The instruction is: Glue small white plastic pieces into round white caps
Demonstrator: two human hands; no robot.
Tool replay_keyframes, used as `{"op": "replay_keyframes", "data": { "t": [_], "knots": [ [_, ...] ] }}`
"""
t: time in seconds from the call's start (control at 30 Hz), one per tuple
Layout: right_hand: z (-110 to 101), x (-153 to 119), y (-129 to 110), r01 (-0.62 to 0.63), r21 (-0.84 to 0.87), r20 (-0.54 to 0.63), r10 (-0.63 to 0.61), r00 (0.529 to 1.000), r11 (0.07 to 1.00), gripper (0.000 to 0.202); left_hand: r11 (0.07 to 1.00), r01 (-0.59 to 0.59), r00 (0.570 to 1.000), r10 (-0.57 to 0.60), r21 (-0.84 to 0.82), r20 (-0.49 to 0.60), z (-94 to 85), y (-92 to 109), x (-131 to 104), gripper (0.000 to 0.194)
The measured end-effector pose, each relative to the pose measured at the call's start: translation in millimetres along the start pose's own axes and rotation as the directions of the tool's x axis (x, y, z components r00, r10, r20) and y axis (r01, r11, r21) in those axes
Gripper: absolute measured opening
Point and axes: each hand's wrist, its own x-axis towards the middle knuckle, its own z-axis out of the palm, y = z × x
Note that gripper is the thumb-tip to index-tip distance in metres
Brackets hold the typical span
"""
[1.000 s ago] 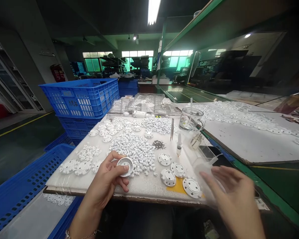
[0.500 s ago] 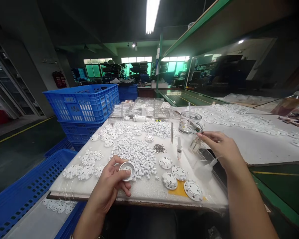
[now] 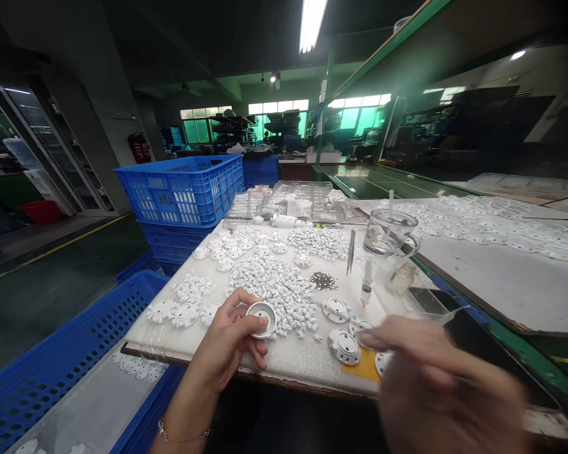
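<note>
My left hand (image 3: 236, 331) is closed on a small white round cup-shaped part (image 3: 267, 311), its thumb pressed inside the hollow. My right hand (image 3: 435, 372) is smeared by motion at the front right, so its fingers and anything in them cannot be made out. Beneath and beside that hand lie white discs with dark dots (image 3: 344, 347), some over a yellow patch (image 3: 360, 371). Behind my left hand spreads a heap of small white pieces (image 3: 274, 284). A small glass bottle (image 3: 401, 279) stands beyond the right hand, near a syringe (image 3: 366, 287).
Tweezers (image 3: 351, 251) and a pile of tiny dark bits (image 3: 324, 280) lie mid-table. A glass mug (image 3: 389, 233) stands at the back right. Blue crates (image 3: 182, 192) are stacked at the left. More white discs (image 3: 502, 224) cover the right-hand board.
My right hand has moved from the small glass bottle down towards the front discs and is now blurred. My left hand keeps hold of the cup-shaped part. The view has turned left.
</note>
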Motion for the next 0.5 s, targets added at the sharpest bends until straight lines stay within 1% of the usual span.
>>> {"op": "replay_keyframes", "data": {
  "t": [0.03, 0.07, 0.1, 0.13, 0.23, 0.37, 0.5],
  "knots": [
    [9.8, -10.4, 2.2, 0.033, 0.054, 0.113, -0.039, 0.993, 0.998, 0.01, 1.0, -0.003, 1.0, 0.003, -0.003, 0.004, 0.0, -0.1, 0.0, 0.035],
    [18.5, -18.4, 5.3, 0.057, 0.101, 0.211, -0.078, 0.974, 0.993, 0.018, 1.0, -0.009, 1.0, 0.009, -0.008, 0.009, 0.0, -0.1, 0.0, 0.035],
    [25.7, -24.3, 8.9, 0.055, 0.13, 0.284, -0.09, 0.955, 0.99, 0.025, 1.0, -0.013, 1.0, 0.013, -0.013, 0.015, 0.1, -0.1, 0.0, 0.035],
    [31.2, -28.2, 12.6, 0.034, 0.138, 0.314, -0.076, 0.946, 0.99, 0.027, 1.0, -0.017, 1.0, 0.017, -0.017, 0.02, 0.2, -0.1, 0.1, 0.035],
    [38.9, -32.3, 20.8, -0.006, 0.124, 0.316, -0.033, 0.948, 0.992, 0.026, 0.999, -0.019, 0.999, 0.02, -0.026, 0.029, 0.2, 0.2, 0.7, 0.033],
    [38.6, -32.2, 23.9, -0.015, 0.115, 0.35, -0.027, 0.936, 0.993, 0.025, 0.999, -0.019, 0.999, 0.021, -0.042, 0.048, -1.6, -0.8, 1.9, 0.03],
    [39.1, -32.9, 25.7, -0.011, 0.098, 0.361, -0.025, 0.932, 0.995, 0.026, 0.998, -0.03, 0.998, 0.033, -0.055, 0.057, -3.9, -2.3, 3.1, 0.029]
  ]
}}
